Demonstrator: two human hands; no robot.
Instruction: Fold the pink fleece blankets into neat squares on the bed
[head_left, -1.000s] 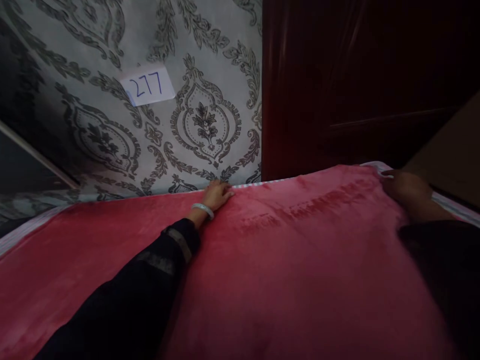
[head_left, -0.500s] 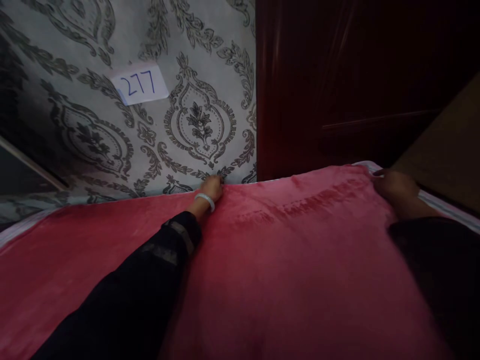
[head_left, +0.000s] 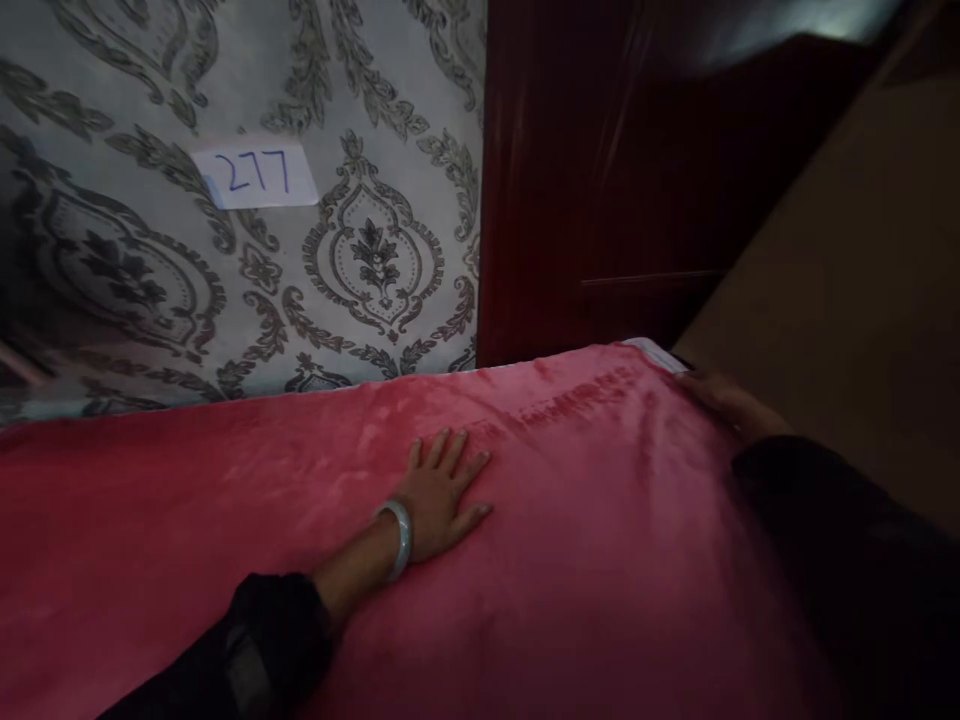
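A pink plush sheet is spread over the bed, with creases and a darker brushed streak near its far right part. My left hand lies flat on it, fingers spread and holding nothing; a pale bangle circles that wrist. At the far right corner, my right hand is closed on the sheet's side edge, its fingertips partly hidden in the dim light. Beside it, a white mattress corner shows from under the sheet.
Behind the bed stands a wall with grey patterned wallpaper, bearing a paper marked 277. A dark red glossy panel rises at the far edge of the bed. To the right is a dim brown surface.
My left hand has left the sheet's far edge, come nearer and opened flat on top. My right hand has moved down along the corner's side. The view has turned slightly right.
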